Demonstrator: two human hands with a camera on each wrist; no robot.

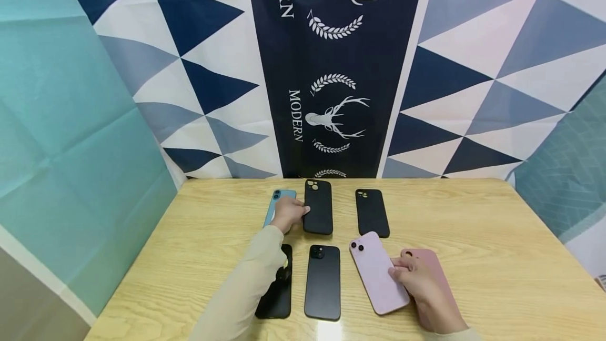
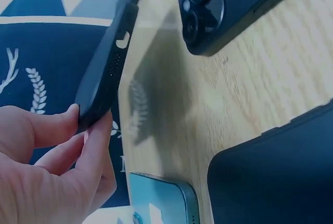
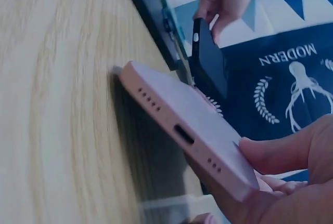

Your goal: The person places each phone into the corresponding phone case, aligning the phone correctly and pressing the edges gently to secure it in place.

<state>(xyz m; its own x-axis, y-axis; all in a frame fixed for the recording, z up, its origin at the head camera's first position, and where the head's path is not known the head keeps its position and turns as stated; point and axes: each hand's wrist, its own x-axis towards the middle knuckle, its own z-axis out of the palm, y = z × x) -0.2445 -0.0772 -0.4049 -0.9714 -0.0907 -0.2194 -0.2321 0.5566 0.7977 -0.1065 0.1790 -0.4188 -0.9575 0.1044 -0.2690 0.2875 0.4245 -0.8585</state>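
Left grip (image 1: 289, 213): we see thumb and fingers drawn nearly together in a pinch, with only the thickness of a case edge between them.
Held black case (image 1: 319, 209): we have it by its left edge in that pinch, toward the back of the desk (image 1: 189, 262); the left wrist view shows it tilted up, its shadow falling on the wood.
Right grip (image 1: 415, 278): we clasp a phone's right edge, thumb over its back, other fingers partly hidden behind it.
Pale pink phone (image 1: 376, 272): we hold it slanted, camera corner toward the far left; in the right wrist view its bottom edge is angled above the desk.
Pink case (image 1: 437, 272): it lies just beside that phone, partly hidden by our right grip.
Blue phone (image 1: 285, 193): it lies behind our left grip, partly covered.
Second black case (image 1: 373, 214): it rests to the right of the held one, apart from it.
Dark phones: one (image 1: 323, 288) lies in the front middle; another (image 1: 278, 299) sits left of it, partly under our left sleeve (image 1: 246, 283).
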